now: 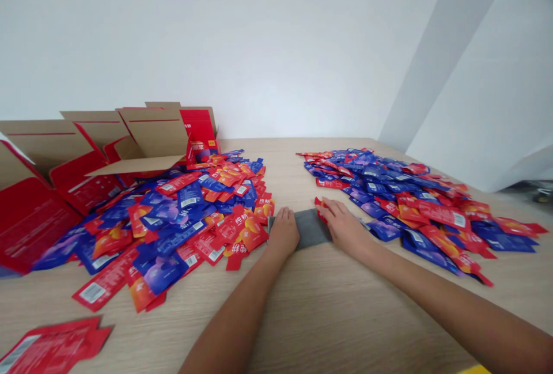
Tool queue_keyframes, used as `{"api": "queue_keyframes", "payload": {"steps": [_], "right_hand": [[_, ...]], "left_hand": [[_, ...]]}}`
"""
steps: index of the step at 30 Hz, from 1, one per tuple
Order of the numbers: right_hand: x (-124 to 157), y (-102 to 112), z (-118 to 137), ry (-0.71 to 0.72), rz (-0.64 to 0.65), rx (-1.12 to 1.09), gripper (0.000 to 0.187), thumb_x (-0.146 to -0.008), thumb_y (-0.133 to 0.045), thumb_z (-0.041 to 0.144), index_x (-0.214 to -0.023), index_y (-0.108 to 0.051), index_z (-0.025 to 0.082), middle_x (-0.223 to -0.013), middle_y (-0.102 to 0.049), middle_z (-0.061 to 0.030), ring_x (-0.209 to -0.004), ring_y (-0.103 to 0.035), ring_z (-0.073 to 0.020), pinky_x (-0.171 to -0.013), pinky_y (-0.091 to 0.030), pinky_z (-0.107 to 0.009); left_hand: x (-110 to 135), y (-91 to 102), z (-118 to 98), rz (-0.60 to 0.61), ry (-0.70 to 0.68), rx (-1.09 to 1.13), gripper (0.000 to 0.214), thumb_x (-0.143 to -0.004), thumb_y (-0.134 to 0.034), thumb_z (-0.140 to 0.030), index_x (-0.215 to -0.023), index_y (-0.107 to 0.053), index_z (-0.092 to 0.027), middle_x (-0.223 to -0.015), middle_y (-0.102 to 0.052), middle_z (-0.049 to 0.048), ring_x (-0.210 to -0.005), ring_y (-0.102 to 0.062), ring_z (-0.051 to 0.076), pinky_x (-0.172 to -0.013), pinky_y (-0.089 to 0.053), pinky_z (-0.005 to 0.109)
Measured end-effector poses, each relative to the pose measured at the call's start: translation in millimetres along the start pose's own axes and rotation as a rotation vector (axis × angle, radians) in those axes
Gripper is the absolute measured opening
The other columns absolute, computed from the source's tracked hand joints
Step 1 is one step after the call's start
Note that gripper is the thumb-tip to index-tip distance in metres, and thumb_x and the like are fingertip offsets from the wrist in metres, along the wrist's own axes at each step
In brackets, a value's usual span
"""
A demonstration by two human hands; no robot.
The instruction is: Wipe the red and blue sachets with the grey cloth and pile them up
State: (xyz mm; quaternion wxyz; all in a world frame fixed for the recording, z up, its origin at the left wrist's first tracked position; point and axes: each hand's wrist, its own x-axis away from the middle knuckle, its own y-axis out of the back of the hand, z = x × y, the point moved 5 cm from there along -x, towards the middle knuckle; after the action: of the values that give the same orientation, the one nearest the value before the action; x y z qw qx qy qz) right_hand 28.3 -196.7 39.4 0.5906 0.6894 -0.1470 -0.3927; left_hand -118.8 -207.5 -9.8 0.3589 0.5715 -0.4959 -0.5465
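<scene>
A flat dark-grey cloth or pad [311, 229] lies on the wooden table between my hands. My left hand [285, 232] is closed over its left end, fingers curled down onto it. At the opposite end, my right hand [343, 224] grips a red sachet [318, 202], most of which is covered by the fingers. Close to my left hand spreads a pile of red and blue sachets [185, 218]. Another heap of red and blue sachets [389, 189] reaches back along the table beyond my right hand.
Open red cardboard boxes [90, 181] with brown insides stand at the back left. Some red sachets [56, 346] lie apart at the front left corner. A white wall [276, 45] rises behind the table [283, 166].
</scene>
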Motion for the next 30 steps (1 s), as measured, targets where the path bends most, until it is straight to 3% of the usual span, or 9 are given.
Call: {"api": "queue_keyframes", "payload": {"steps": [2, 5, 11, 14, 19, 21, 25, 27, 30], "right_hand": [[2, -2, 13, 0.036, 0.012, -0.084, 0.05, -0.084, -0.038, 0.016, -0.134, -0.039, 0.016, -0.137, -0.041, -0.0122, -0.126, -0.036, -0.0244, -0.103, -0.033, -0.045], [10, -21, 23, 0.038, 0.078, -0.156, 0.048, -0.089, -0.033, 0.025, -0.135, -0.038, 0.014, -0.137, -0.042, -0.0137, -0.127, -0.037, -0.023, -0.102, -0.035, -0.044], [19, -62, 20, 0.052, 0.123, -0.1, 0.049, -0.09, -0.029, 0.025, -0.135, -0.038, 0.009, -0.142, -0.034, -0.0165, -0.133, -0.025, -0.0233, -0.102, -0.034, -0.043], [4, -71, 10, 0.029, 0.133, -0.105, 0.049, -0.089, -0.031, 0.026, -0.134, -0.039, 0.009, -0.141, -0.035, -0.0173, -0.133, -0.024, -0.0237, -0.103, -0.032, -0.044], [-30, -68, -16, -0.151, 0.097, -0.409, 0.046, -0.077, -0.05, 0.026, -0.123, -0.052, 0.018, -0.137, -0.043, -0.0146, -0.129, -0.032, -0.0291, -0.103, -0.028, -0.051], [-39, -63, -23, -0.231, 0.087, -0.502, 0.052, -0.071, -0.057, 0.022, -0.122, -0.052, 0.017, -0.13, -0.05, -0.0155, -0.123, -0.041, -0.0317, -0.101, -0.031, -0.051], [-54, -53, -23, -0.332, 0.131, -0.677, 0.058, -0.07, -0.054, 0.013, -0.127, -0.044, 0.015, -0.1, -0.068, -0.012, -0.084, -0.065, -0.0248, -0.073, -0.053, -0.038], [-63, -48, -17, -0.37, 0.151, -0.755, 0.052, -0.075, -0.05, 0.013, -0.127, -0.043, 0.013, -0.083, -0.071, -0.0082, -0.064, -0.066, -0.0208, -0.056, -0.053, -0.031], [-86, -39, 0, -0.396, 0.125, -0.825, 0.04, -0.08, -0.045, 0.016, -0.119, -0.048, 0.009, -0.067, -0.069, -0.007, -0.051, -0.062, -0.0183, -0.041, -0.047, -0.026]], "left_hand": [[0, 0.7, -1, 0.001, 0.003, 0.002, 0.048, -0.078, -0.035, -0.005, -0.125, -0.043, 0.003, -0.131, -0.045, 0.0238, -0.126, -0.039, 0.026, -0.103, -0.032, 0.04], [0, 0.2, -2, 0.013, 0.012, -0.013, 0.05, -0.078, -0.034, -0.005, -0.126, -0.04, 0.006, -0.132, -0.044, 0.0251, -0.126, -0.038, 0.027, -0.104, -0.032, 0.039], [-1, -5.8, -2, 0.005, -0.014, -0.028, 0.047, -0.081, -0.032, -0.007, -0.126, -0.042, 0.003, -0.132, -0.044, 0.0242, -0.127, -0.037, 0.026, -0.103, -0.032, 0.042], [-1, -7.4, -1, 0.014, -0.026, -0.029, 0.048, -0.081, -0.034, -0.008, -0.127, -0.041, 0.003, -0.132, -0.044, 0.0248, -0.127, -0.037, 0.027, -0.104, -0.03, 0.043], [-1, -4.5, 0, 0.024, 0.001, -0.01, 0.048, -0.08, -0.035, -0.008, -0.126, -0.042, 0.003, -0.132, -0.044, 0.0241, -0.126, -0.037, 0.027, -0.104, -0.031, 0.041], [-1, -3.9, -1, 0.029, 0.0, -0.012, 0.048, -0.08, -0.035, -0.009, -0.126, -0.042, 0.005, -0.132, -0.043, 0.0247, -0.127, -0.037, 0.027, -0.105, -0.03, 0.04], [-1, -5.4, -2, 0.031, -0.02, -0.015, 0.049, -0.079, -0.036, -0.009, -0.126, -0.042, 0.005, -0.131, -0.044, 0.0248, -0.127, -0.037, 0.028, -0.104, -0.03, 0.041], [-2, -6.6, -1, 0.017, 0.005, 0.0, 0.051, -0.078, -0.037, -0.008, -0.127, -0.041, 0.005, -0.132, -0.044, 0.0233, -0.126, -0.037, 0.029, -0.104, -0.031, 0.04], [-3, -8.5, 2, -0.008, 0.083, 0.032, 0.056, -0.077, -0.036, -0.007, -0.13, -0.036, 0.007, -0.134, -0.041, 0.024, -0.126, -0.038, 0.03, -0.103, -0.033, 0.039]]}}
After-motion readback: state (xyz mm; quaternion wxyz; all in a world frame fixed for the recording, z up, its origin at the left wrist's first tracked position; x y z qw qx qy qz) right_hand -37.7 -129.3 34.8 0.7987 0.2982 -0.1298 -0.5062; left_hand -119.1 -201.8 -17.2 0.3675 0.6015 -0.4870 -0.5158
